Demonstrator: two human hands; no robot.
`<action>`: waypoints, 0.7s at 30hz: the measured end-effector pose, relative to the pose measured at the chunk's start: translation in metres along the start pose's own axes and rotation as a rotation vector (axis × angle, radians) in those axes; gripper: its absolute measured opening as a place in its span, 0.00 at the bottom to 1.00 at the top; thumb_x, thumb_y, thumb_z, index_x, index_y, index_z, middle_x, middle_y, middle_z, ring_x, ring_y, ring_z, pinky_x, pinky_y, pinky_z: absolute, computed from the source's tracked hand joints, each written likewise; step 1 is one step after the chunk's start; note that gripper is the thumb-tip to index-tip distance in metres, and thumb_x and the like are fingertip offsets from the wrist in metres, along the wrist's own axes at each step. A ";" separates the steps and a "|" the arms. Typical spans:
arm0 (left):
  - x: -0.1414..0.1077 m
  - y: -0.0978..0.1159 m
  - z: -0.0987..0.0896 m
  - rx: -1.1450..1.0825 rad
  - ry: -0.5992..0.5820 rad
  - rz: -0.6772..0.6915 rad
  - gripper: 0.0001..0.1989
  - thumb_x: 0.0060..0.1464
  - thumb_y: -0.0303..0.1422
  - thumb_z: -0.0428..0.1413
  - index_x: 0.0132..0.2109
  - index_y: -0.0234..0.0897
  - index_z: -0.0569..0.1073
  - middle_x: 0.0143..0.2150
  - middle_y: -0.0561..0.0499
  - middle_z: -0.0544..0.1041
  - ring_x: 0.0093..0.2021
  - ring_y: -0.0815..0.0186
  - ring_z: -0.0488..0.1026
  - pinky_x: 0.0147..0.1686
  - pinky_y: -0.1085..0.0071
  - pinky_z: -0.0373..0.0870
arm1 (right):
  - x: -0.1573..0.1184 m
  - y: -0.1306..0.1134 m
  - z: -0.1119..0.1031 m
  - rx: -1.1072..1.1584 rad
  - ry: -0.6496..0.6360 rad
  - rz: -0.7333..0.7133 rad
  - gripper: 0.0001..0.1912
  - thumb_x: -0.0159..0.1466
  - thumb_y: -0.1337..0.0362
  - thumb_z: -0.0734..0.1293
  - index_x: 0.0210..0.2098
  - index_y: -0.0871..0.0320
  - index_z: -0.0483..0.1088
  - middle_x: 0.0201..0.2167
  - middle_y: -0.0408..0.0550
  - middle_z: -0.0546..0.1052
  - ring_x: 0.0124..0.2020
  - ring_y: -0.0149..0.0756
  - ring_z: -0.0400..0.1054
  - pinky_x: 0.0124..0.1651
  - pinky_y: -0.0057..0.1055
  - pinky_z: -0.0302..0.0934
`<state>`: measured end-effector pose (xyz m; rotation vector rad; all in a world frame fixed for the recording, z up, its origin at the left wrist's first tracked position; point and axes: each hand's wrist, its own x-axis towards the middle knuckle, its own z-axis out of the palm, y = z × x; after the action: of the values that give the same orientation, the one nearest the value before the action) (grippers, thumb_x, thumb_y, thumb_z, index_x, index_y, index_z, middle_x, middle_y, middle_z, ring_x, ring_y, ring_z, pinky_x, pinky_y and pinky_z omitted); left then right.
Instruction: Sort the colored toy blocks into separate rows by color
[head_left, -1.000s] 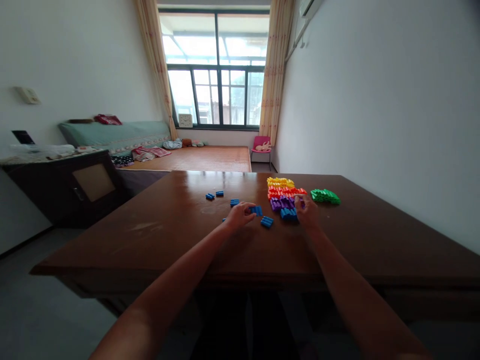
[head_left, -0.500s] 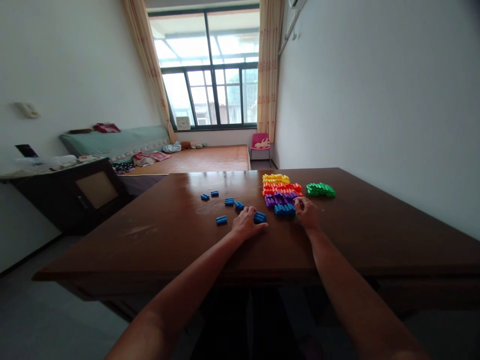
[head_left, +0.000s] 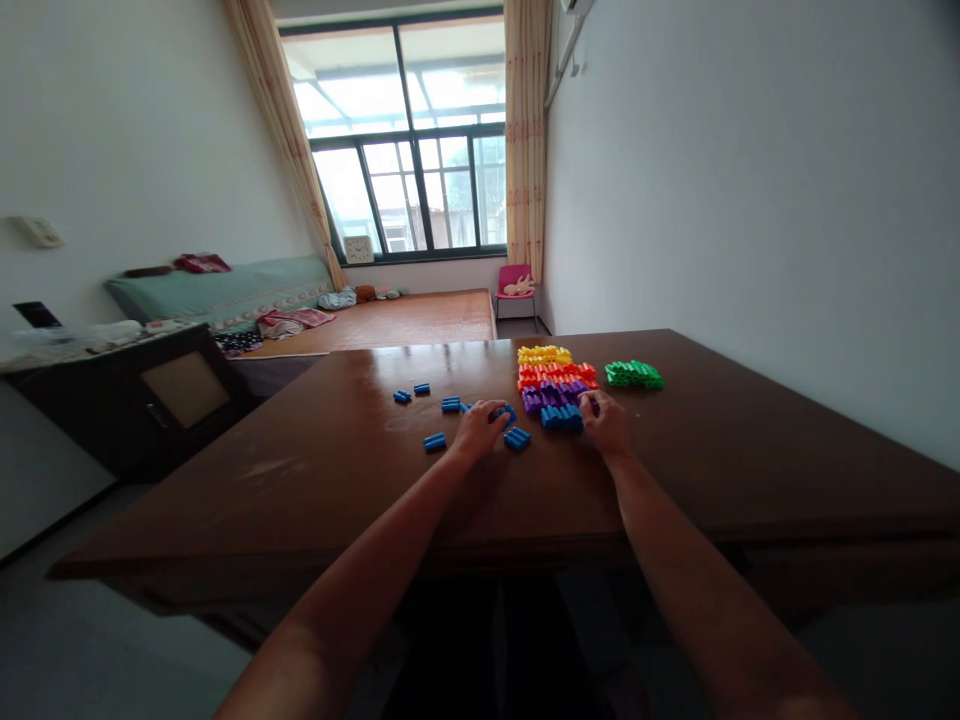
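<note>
Looking forward and down through the head camera, we see both our hands over a brown table (head_left: 300,510), with 12 o'clock lying straight ahead.

Centring the clock face on our left hand (head_left: 480,432), we find its grip partly closed, thumb and fingertips around a ridged blue piece (head_left: 507,413) that juts toward 2 o'clock, its near end hidden by the fingers. A loose blue block (head_left: 517,438) lies just beside this hand, between 3 and 4 o'clock. Another, the half-hidden block (head_left: 465,407), shows at 11 o'clock. Three outlying blocks (head_left: 450,404) are spread toward 10 o'clock, and a lone block (head_left: 434,442) lies between 8 and 9.

Our right hand (head_left: 604,422) is at 3 o'clock from the left, fingers bent, with their tips at the 3 o'clock end of the purple row (head_left: 551,399); we cannot tell how far its grip is closed or whether it has hold of anything.

Recentring on the blue row (head_left: 559,418), beside the right hand, we note the purple row, the orange-red row (head_left: 556,376) and the yellow row (head_left: 544,355) ranked successively toward 12 o'clock. A green cluster (head_left: 634,375) sits apart at 2 o'clock.

Beyond the table, we observe a bed (head_left: 420,315) toward 11 o'clock and a pink chair (head_left: 514,275) just past 12.
</note>
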<state>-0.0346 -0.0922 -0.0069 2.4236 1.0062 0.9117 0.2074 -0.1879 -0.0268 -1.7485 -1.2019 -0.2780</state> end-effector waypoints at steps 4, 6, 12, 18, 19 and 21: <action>-0.005 0.006 0.010 -0.130 -0.072 -0.054 0.14 0.58 0.35 0.52 0.48 0.35 0.75 0.32 0.50 0.77 0.32 0.67 0.73 0.36 0.71 0.70 | 0.000 0.000 0.000 0.002 -0.022 0.005 0.17 0.63 0.58 0.57 0.38 0.58 0.74 0.37 0.52 0.79 0.35 0.39 0.71 0.44 0.33 0.61; -0.011 0.008 0.014 -0.076 -0.091 -0.051 0.11 0.57 0.34 0.52 0.42 0.35 0.77 0.34 0.49 0.78 0.33 0.67 0.74 0.37 0.71 0.70 | 0.000 0.000 0.000 -0.012 -0.032 0.013 0.17 0.63 0.58 0.57 0.38 0.57 0.74 0.38 0.52 0.79 0.36 0.40 0.71 0.44 0.33 0.61; -0.023 0.016 0.010 0.113 -0.013 -0.108 0.17 0.59 0.43 0.51 0.49 0.40 0.75 0.48 0.47 0.73 0.43 0.63 0.73 0.45 0.68 0.69 | 0.001 0.005 0.001 -0.022 -0.043 0.033 0.16 0.62 0.58 0.57 0.38 0.58 0.74 0.38 0.52 0.79 0.37 0.41 0.71 0.44 0.34 0.61; -0.021 0.017 0.015 0.220 -0.185 0.016 0.26 0.51 0.43 0.58 0.56 0.39 0.70 0.51 0.42 0.71 0.52 0.54 0.69 0.53 0.62 0.66 | 0.003 0.014 0.004 -0.019 0.014 0.114 0.19 0.61 0.59 0.56 0.42 0.62 0.73 0.39 0.56 0.78 0.38 0.42 0.70 0.46 0.37 0.60; -0.017 0.015 0.017 0.214 -0.199 0.038 0.25 0.52 0.40 0.58 0.56 0.39 0.70 0.51 0.43 0.71 0.52 0.55 0.70 0.54 0.62 0.66 | 0.002 0.014 0.005 -0.017 0.008 0.122 0.19 0.61 0.60 0.56 0.42 0.61 0.73 0.39 0.56 0.78 0.38 0.41 0.70 0.46 0.36 0.61; -0.006 0.011 0.021 0.190 -0.218 0.056 0.25 0.52 0.37 0.58 0.57 0.41 0.69 0.50 0.44 0.72 0.51 0.56 0.70 0.54 0.62 0.66 | 0.002 0.014 0.005 -0.017 -0.017 0.132 0.18 0.61 0.60 0.57 0.42 0.60 0.73 0.38 0.55 0.78 0.37 0.40 0.70 0.44 0.35 0.61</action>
<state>-0.0178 -0.1056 -0.0192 2.6510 0.9876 0.5737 0.2180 -0.1835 -0.0366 -1.8396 -1.0929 -0.1959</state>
